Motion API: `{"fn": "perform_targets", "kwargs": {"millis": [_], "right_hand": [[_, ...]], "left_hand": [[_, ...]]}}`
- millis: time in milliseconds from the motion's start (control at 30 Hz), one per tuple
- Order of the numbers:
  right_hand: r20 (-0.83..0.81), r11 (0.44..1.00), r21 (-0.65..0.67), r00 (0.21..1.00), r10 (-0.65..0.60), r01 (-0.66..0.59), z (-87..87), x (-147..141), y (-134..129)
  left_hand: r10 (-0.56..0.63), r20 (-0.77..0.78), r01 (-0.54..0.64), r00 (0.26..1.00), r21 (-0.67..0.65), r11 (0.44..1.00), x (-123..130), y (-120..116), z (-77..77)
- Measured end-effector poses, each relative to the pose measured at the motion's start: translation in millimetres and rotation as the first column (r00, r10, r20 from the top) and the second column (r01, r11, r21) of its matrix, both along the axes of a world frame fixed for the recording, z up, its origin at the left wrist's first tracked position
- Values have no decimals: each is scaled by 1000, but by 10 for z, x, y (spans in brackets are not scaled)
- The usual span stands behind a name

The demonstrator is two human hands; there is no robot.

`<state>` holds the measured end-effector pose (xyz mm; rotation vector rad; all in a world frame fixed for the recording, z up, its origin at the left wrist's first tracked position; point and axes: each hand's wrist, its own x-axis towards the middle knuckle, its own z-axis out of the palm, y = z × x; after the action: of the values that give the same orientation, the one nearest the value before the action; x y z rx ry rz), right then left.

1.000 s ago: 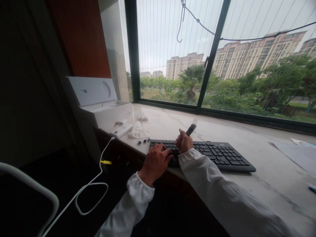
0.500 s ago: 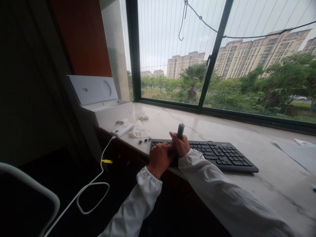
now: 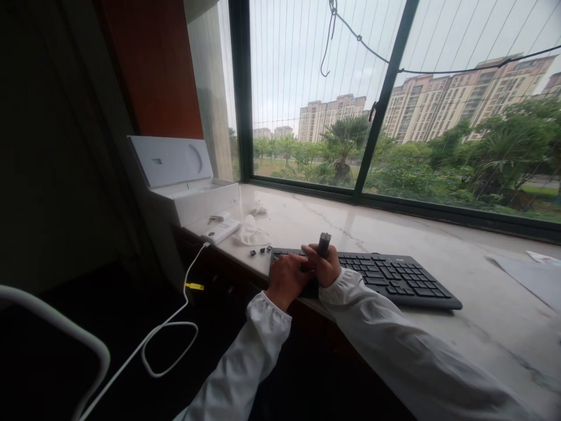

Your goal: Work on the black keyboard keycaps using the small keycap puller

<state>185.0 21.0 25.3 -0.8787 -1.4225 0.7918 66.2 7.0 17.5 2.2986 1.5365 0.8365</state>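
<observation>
A black keyboard lies along the front edge of the marble counter. Over its left part, my right hand is closed around a short dark grey tool, held nearly upright; its lower end is hidden by the fingers. My left hand rests on the keyboard's left end with its fingers curled inward, touching or very close to my right hand. What the left fingertips grip, if anything, is hidden. Several small black keycap-like pieces lie on the counter just beyond the keyboard's left corner.
An open white box stands at the back left. In front of it are a white power bank with a white cable hanging off the edge, and crumpled white material. Paper lies at the right. Windows rise behind.
The tool's top end has sunk slightly with my right hand. My left hand stays at the keyboard's left end. The whole view has shifted a little.
</observation>
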Motion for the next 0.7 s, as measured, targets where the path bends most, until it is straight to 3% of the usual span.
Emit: {"fn": "perform_targets", "kwargs": {"millis": [100,267,367,433,567,633,700], "right_hand": [[-79,1000,-13,997,-2,1,-18,11,41],[-448,990,-126,894,-4,-59,-42,18,191],[-576,983,-155,818,-11,-95,34,14,206],[-590,985,-146,807,-14,-89,117,40,196],[-420,992,-121,903,-92,45,283,215,199],[-150,983,-122,976,-157,139,340,337,212],[130,964,-114,966,-224,239,374,443,224]], "left_hand": [[-23,20,22,1000,16,1000,-7,13,-21],[-28,66,26,997,39,999,10,-3,-42],[-27,74,25,997,16,1000,10,-6,-19],[-34,85,33,996,10,999,-21,14,23],[-77,22,77,997,37,996,-140,136,194],[-155,-90,155,984,0,988,-179,224,315],[-229,-213,227,950,-32,973,-175,308,441]]}}
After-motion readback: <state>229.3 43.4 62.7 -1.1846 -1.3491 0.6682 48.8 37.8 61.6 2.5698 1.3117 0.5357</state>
